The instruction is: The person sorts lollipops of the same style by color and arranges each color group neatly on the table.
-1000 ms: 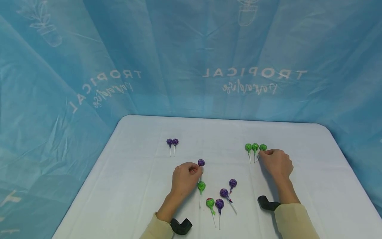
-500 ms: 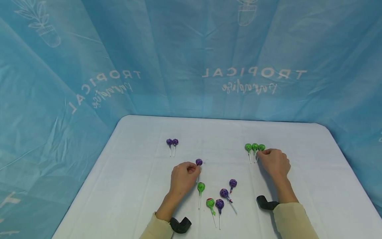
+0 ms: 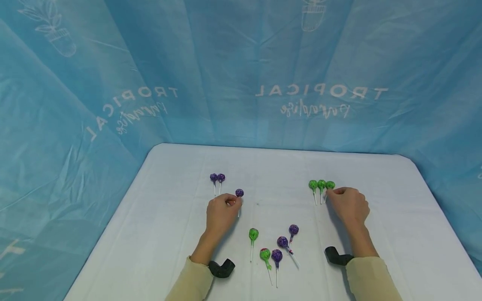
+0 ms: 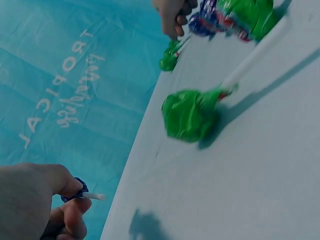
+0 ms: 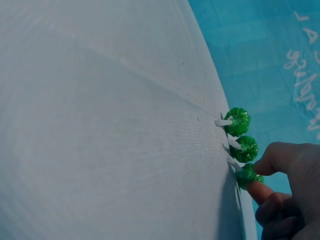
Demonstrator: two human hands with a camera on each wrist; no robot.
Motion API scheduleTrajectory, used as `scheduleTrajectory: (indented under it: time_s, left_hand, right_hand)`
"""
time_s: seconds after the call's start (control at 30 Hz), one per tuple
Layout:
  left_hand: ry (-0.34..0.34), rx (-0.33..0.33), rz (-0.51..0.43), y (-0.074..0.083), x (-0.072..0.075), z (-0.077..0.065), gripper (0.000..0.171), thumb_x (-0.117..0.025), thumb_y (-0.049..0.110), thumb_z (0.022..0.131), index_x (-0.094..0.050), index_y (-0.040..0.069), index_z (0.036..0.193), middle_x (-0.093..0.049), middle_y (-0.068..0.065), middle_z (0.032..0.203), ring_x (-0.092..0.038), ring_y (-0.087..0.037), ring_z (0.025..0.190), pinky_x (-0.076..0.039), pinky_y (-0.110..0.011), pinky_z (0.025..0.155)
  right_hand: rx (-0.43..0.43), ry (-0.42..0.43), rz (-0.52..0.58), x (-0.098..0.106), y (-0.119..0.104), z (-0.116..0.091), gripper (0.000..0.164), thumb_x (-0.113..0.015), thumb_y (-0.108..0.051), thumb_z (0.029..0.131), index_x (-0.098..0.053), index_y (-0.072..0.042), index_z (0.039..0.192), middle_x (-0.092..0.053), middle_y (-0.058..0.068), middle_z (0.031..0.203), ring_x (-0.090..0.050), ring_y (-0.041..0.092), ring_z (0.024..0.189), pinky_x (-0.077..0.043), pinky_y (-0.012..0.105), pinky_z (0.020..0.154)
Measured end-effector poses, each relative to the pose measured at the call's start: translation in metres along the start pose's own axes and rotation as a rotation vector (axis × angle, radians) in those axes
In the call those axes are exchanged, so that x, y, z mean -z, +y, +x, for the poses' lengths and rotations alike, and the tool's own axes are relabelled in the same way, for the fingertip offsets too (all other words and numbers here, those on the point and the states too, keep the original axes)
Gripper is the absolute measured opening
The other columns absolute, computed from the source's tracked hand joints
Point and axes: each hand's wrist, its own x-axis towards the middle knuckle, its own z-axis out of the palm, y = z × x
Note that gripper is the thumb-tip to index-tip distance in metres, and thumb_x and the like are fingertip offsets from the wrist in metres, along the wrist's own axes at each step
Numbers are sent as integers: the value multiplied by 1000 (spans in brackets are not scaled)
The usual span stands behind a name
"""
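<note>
My left hand (image 3: 221,214) pinches a purple-wrapped lollipop (image 3: 239,192) just under its head, the white stick pointing down. In the left wrist view, thumb and finger meet on that lollipop (image 4: 75,189). Two purple lollipops (image 3: 221,177) lie side by side just beyond this hand, which overlaps their stick ends. At the right, my right hand (image 3: 349,205) pinches a green lollipop (image 3: 330,184), the rightmost in a row of three. Its fingertips are at the base of the green head (image 5: 248,176) in the right wrist view. The other two green lollipops (image 3: 321,184) lie close beside it, sticks toward me.
Nearer me on the white table (image 3: 169,234) lie a lone green lollipop (image 3: 253,234), another green one (image 3: 265,253) and a purple one (image 3: 276,256) beside it. Two more purple lollipops (image 3: 282,242) cross sticks there. A blue printed curtain (image 3: 226,117) hangs behind the table.
My left hand has carried the purple lollipop away from above the lone green one, leftward and farther back, toward the purple pair. My right hand has shifted the green lollipop slightly left toward its row.
</note>
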Motion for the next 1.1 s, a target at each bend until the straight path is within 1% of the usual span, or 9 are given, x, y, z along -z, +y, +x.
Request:
scheduleTrajectory:
  time_s: [0.1,0.17,0.33,0.47,0.67,0.8,0.93,1.0,1.1]
  left_hand:
    - [19,28,19,-1,5,6,17,-69,25,84,-74,11,78,-54,7,58,-46,-14,53,-38,-32,54]
    - [28,35,32,-1,7,8,17,-70,24,84,-74,10,77,-52,5,57,-46,-15,53,-38,-33,53]
    - [20,29,61,-1,10,16,18,-69,25,84,-74,9,78,-52,4,56,-46,-15,53,-38,-33,54]
    - [19,15,103,-3,9,21,19,-68,26,84,-74,9,78,-53,5,57,-47,-15,53,-39,-34,54]
    - [-26,18,166,-12,1,24,21,-67,27,85,-74,9,79,-54,7,57,-49,-13,53,-42,-33,54]
    - [-13,-11,217,-16,1,29,21,-68,27,85,-74,9,79,-55,6,58,-49,-13,52,-43,-33,54]
    - [-14,-27,258,-16,3,33,21,-67,28,86,-74,9,80,-54,4,57,-46,-13,49,-41,-32,51]
    - [-23,-31,266,-15,3,34,22,-67,28,86,-74,8,81,-54,4,57,-45,-13,49,-41,-32,50]
    - [-16,-49,284,-15,2,38,22,-68,29,86,-74,8,81,-56,3,59,-46,-13,49,-42,-32,50]
  right_hand:
    - [-9,2,28,6,-3,-1,44,-56,-41,89,-72,0,96,-68,16,83,-61,30,68,-41,41,54]
    - [0,14,48,11,-6,-2,47,-54,-43,90,-72,0,98,-68,15,81,-60,29,66,-41,39,52]
    - [30,50,62,20,-13,-5,50,-52,-44,90,-72,1,98,-68,15,79,-58,25,60,-40,36,48]
    - [39,38,56,23,-14,-8,51,-53,-45,91,-71,2,98,-68,16,80,-58,24,60,-40,34,47]
    - [58,-5,32,25,-11,-14,53,-53,-46,91,-71,3,98,-67,17,82,-56,23,58,-40,33,45]
    - [83,-8,37,26,-14,-18,53,-52,-47,92,-71,2,98,-67,15,80,-55,23,58,-40,33,46]
    - [118,27,45,30,-21,-26,49,-53,-44,92,-71,1,97,-64,9,71,-53,21,55,-38,33,45]
    - [139,31,43,32,-25,-31,45,-54,-41,92,-71,1,95,-61,7,66,-51,21,53,-37,32,45]
    - [181,20,42,35,-31,-35,41,-55,-37,91,-70,0,93,-57,3,61,-49,20,52,-36,32,44]
